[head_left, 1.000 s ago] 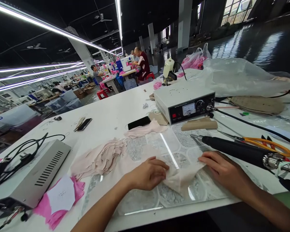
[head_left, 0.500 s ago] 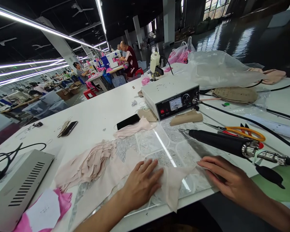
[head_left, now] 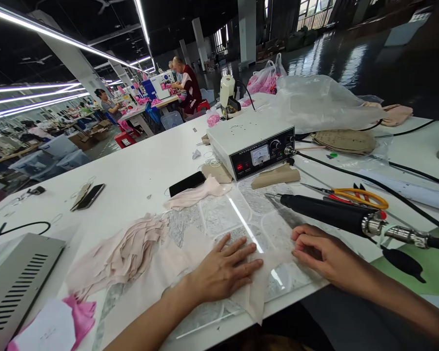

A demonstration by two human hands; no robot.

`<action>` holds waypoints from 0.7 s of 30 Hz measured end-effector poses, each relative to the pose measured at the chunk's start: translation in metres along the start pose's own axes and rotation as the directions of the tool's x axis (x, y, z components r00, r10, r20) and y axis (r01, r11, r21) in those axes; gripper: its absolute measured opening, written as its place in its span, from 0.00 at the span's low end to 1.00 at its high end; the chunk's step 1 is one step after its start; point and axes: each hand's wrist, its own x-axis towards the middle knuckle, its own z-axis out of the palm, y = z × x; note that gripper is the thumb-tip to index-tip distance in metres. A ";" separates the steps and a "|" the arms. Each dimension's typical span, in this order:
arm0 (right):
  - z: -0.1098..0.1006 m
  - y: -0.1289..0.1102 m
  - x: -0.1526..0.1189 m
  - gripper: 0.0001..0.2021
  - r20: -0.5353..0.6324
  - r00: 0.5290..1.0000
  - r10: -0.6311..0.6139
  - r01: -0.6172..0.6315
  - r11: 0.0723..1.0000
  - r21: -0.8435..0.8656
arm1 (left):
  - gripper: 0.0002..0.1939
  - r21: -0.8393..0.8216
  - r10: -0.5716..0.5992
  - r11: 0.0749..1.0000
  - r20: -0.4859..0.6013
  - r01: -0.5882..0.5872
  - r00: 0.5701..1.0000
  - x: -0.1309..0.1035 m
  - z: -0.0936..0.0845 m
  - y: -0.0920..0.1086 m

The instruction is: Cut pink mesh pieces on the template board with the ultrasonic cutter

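Note:
My left hand [head_left: 225, 270] lies flat, fingers spread, on a thin pale-pink fabric piece [head_left: 255, 295] over the clear sheet [head_left: 219, 214] on the table. One corner of that fabric hangs toward the table's front edge. At its right end, my right hand [head_left: 324, 251] is closed in a pinch on the fabric, thumb against fingers. Left of my left hand is a ruffled heap of pale-pink fabric pieces [head_left: 126, 248]. Just beyond my right hand rests a black pen-shaped tool [head_left: 325, 213] with a metal tip and a cable, held by neither hand.
Behind the sheet stands a control box [head_left: 261, 155] with a dial. Orange-handled pliers [head_left: 358, 196] lie past the black tool. Two phones, a dark one [head_left: 186, 184] and another [head_left: 90, 197], are on the table. A grey vented box [head_left: 22, 282] sits at left. People work at sewing machines farther back.
My left hand has slid right along the fabric, closer to my right hand. My right fingers have curled in more at the fabric's end. The view has shifted slightly.

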 end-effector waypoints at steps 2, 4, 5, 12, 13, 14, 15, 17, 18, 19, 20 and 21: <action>-0.003 0.002 -0.001 0.11 0.008 0.999 0.039 -0.040 0.999 0.004 | 0.22 -0.002 0.004 1.000 -0.013 -0.004 1.000 0.000 -0.002 0.000; -0.004 0.004 -0.005 0.10 -0.012 0.997 0.074 -0.074 0.997 0.000 | 0.22 -0.009 0.020 1.000 -0.028 -0.021 0.999 0.002 -0.006 -0.001; -0.004 0.004 -0.008 0.10 -0.028 0.996 0.086 -0.086 0.996 0.001 | 0.22 -0.015 0.035 0.999 -0.037 -0.036 0.999 0.005 -0.007 -0.001; 0.007 -0.002 -0.036 0.09 -0.253 0.958 0.136 -0.129 0.991 0.043 | 0.21 -0.063 0.185 0.980 -0.086 -0.191 0.979 0.035 -0.001 0.001; 0.008 -0.002 -0.038 0.09 -0.280 0.948 0.151 -0.145 0.989 0.042 | 0.21 -0.067 0.194 0.978 -0.082 -0.199 0.978 0.038 0.002 0.001; 0.009 -0.001 -0.041 0.10 -0.313 0.932 0.182 -0.173 0.983 0.057 | 0.21 -0.069 0.198 0.977 -0.078 -0.203 0.977 0.040 0.005 0.001; 0.009 0.001 -0.042 0.10 -0.351 0.908 0.230 -0.212 0.973 0.089 | 0.22 -0.071 0.199 0.976 -0.074 -0.204 0.977 0.040 0.007 0.000; 0.008 0.006 -0.042 0.13 -0.420 0.840 0.343 -0.289 0.938 0.189 | 0.22 -0.075 0.195 0.977 -0.068 -0.200 0.978 0.040 0.010 0.000; 0.008 0.009 -0.040 0.15 -0.445 0.805 0.393 -0.315 0.918 0.242 | 0.22 -0.076 0.191 0.978 -0.070 -0.196 0.979 0.039 0.010 0.000; 0.008 0.011 -0.038 0.16 -0.463 0.775 0.430 -0.328 0.900 0.286 | 0.22 -0.077 0.186 0.978 -0.072 -0.192 0.980 0.038 0.010 0.000; 0.008 0.012 -0.035 0.16 -0.473 0.758 0.449 -0.331 0.890 0.315 | 0.21 -0.077 0.183 0.979 -0.073 -0.189 0.980 0.038 0.010 0.000; 0.008 0.013 -0.031 0.15 -0.481 0.751 0.452 -0.325 0.888 0.326 | 0.21 -0.077 0.183 0.979 -0.073 -0.188 0.980 0.037 0.009 0.000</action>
